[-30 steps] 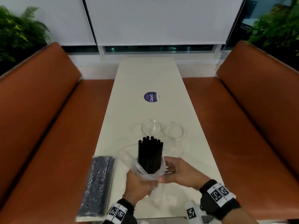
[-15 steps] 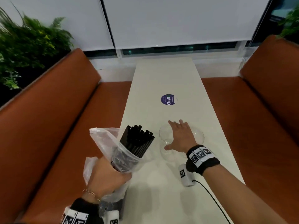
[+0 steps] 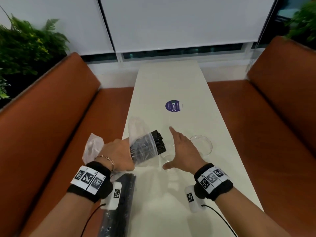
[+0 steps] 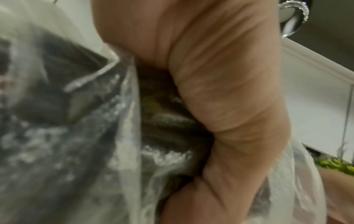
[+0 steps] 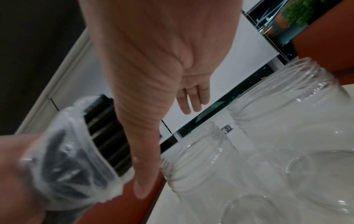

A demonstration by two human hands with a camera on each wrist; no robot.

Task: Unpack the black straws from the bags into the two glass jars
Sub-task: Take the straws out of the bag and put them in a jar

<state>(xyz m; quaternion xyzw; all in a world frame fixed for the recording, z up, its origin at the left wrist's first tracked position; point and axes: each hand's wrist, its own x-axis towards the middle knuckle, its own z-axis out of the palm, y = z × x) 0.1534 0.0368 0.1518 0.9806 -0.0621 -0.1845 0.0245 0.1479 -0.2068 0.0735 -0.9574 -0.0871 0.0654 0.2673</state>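
My left hand [image 3: 119, 154] grips a clear plastic bag [image 3: 145, 149] of black straws [image 3: 159, 142], tilted so the bare straw ends point right. In the left wrist view my fingers [image 4: 220, 106] curl round the bag [image 4: 76, 136]. My right hand [image 3: 177, 147] is open, fingers straight, palm facing the straw ends. It stands over the left glass jar [image 3: 168, 159], which it partly hides. The right glass jar [image 3: 201, 144] stands beside it. In the right wrist view both jars [image 5: 201, 159] [image 5: 287, 113] show nothing inside, next to my thumb [image 5: 145, 166].
A second bag of black straws [image 3: 119, 202] lies at the left edge of the narrow white table [image 3: 171, 79], under my left wrist. A round purple sticker [image 3: 173, 106] lies further along. Orange benches [image 3: 51, 134] flank both sides.
My left hand has swung the bag from upright at the left to tilted over the table, with the straw ends toward the jars. My right hand has turned from flat over the jars onto its edge.
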